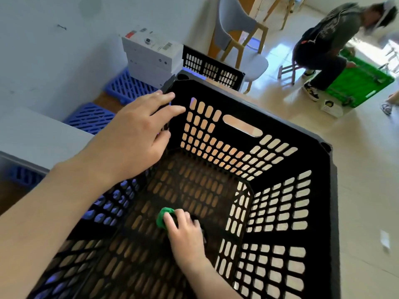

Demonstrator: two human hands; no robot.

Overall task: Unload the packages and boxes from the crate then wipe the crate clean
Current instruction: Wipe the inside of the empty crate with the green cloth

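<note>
Black crate is filling the near view, with both hands at it. Left hand is resting on the rim at the far-left corner, fingers stretched nearly straight. Right hand is reaching down to the slatted bottom, fingers curling over one green cloth. A second black crate is standing beyond.

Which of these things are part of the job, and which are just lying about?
In the job: black crate, green cloth, right hand gripping it, left hand on the crate's corner.
Lying about: grey chair, blue pallets, second black crate, green crate.
</note>
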